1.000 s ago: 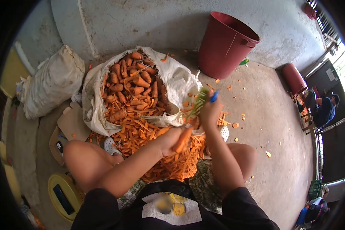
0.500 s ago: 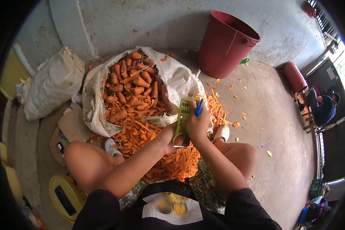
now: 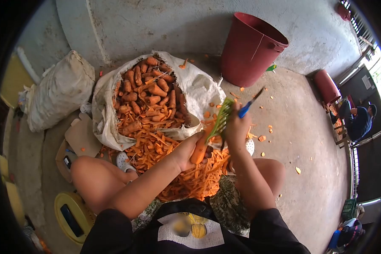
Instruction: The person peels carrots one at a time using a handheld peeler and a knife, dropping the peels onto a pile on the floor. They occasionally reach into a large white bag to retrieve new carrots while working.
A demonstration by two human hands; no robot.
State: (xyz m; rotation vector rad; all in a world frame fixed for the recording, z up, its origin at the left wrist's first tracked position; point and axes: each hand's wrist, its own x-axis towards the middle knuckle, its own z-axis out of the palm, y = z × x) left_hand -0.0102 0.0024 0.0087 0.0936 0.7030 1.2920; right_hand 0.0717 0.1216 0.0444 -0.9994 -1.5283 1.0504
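My left hand (image 3: 186, 153) is wrapped round a peeled, bright orange carrot (image 3: 199, 150), held at a slant over a heap of carrot peelings (image 3: 189, 183). In my right hand (image 3: 238, 132) is a green slotted peeler (image 3: 221, 119), edge-on to the camera and close to the carrot's upper end. The same hand also grips a blue-handled knife (image 3: 244, 111), whose dark blade points up and to the right. Past my hands lies an open white sack (image 3: 103, 111) full of unpeeled carrots (image 3: 151, 94).
A tall red bin (image 3: 247, 55) stands by the wall, with a closed sack (image 3: 61, 91) at the left. A yellow bucket lid (image 3: 86, 216) carries a phone (image 3: 72, 220). Carrot scraps dot the concrete floor (image 3: 309, 139). Another person (image 3: 360, 122) sits far right.
My right hand has moved right and turned, bringing the peeler edge-on and the knife blade into view. The carrot in my left hand now shows clearly.
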